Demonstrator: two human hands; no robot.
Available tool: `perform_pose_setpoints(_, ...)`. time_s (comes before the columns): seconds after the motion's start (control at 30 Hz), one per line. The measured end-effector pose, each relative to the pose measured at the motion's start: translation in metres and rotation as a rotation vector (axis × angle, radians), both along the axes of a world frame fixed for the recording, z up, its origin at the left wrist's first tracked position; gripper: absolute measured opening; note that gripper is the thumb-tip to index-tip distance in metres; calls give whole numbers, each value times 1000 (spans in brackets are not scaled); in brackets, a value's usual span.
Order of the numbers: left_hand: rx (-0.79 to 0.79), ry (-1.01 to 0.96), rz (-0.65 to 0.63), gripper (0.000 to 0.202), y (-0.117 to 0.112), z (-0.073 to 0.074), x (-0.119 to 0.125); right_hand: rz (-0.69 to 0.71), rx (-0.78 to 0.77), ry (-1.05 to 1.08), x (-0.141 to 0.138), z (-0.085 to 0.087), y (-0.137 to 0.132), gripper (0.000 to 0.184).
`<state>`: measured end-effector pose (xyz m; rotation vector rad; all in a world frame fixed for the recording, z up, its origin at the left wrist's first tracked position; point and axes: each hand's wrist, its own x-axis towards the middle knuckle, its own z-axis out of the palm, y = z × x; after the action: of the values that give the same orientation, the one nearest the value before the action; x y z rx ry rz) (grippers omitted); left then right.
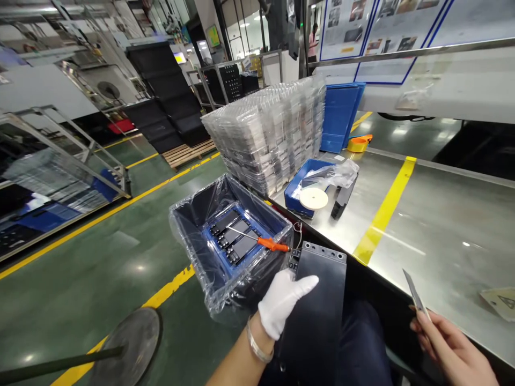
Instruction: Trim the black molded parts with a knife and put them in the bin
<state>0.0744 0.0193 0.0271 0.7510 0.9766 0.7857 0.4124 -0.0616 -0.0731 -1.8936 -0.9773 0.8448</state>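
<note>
Black panel point(322, 300), flat, matte and rectangular with a row of small holes along its far edge, rests upright against the person's lap at the near edge of the steel table point(442, 230). Their left hand point(284, 303), in a white cloth glove with a metal bangle at the wrist, is closed over the panel's left edge, thumb laid across its face. Bare, the right hand point(450, 343) pinches a thin grey blade-like strip point(416, 292) between its fingertips, off to the panel's right and apart from it.

Just beyond the left hand stands a dark bin lined with crinkled clear plastic point(225, 241), holding a blue tray of black parts; an orange-handled screwdriver point(261, 241) lies across it. Farther along the brushed, shiny tabletop sit a small blue tray point(295, 201) with a white disc point(314, 198), and behind them a tall stack of clear moulded trays point(269, 134).
</note>
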Motion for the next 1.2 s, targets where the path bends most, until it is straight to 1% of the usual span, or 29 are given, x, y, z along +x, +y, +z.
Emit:
perform_pose_setpoints(0.07,-11,-93,50,31,-2,-1,0,-18,-42,141,-13,9,-5,60)
perform_pose_setpoints(0.1,-48,-169,74,31,-3,-2,0,-34,-70,207,-19,13,-7,63)
perform_pose_setpoints(0.17,-208,-352,82,34,-2,-7,-1,-51,-105,281,-30,20,-10,67)
perform_pose_setpoints(0.23,-408,-556,30,44,1,-15,-3,-23,-108,281,-37,24,-12,67)
perform_pose_setpoints(0.27,-473,-642,5,47,2,-19,-4,-5,-104,280,-40,24,-13,66)
perform_pose_setpoints(0.3,-497,-706,-9,49,4,-24,-5,11,-100,287,-43,24,-14,65)
perform_pose_setpoints(0.37,-466,-770,16,48,8,-32,-8,29,-99,317,-46,21,-16,64)
perform_pose_setpoints(0.47,-439,-779,94,48,10,-39,-10,68,-96,349,-48,14,-19,61)
perform_pose_setpoints(0.53,-441,-758,137,49,10,-40,-11,106,-97,352,-48,10,-21,59)
perform_pose_setpoints(0.63,-398,-729,171,55,11,-38,-9,145,-81,326,-48,9,-24,58)
perform_pose_setpoints(0.77,-350,-722,288,49,15,-35,-5,157,-70,299,-48,8,-27,58)
perform_pose_setpoints(0.87,-358,-700,353,51,17,-33,-3,154,-82,316,-49,4,-28,60)
perform_pose_setpoints(0.97,-358,-739,400,50,15,-27,-2,145,-98,337,-48,1,-30,62)
perform_pose_setpoints(1.07,-312,-777,459,49,13,-14,-1,150,-98,339,-47,1,-33,62)
perform_pose_setpoints(1.13,-282,-741,507,57,13,-5,-3,156,-89,330,-47,4,-33,60)
perform_pose_setpoints(1.2,-194,-655,556,63,14,2,-6,160,-77,313,-50,8,-32,60)
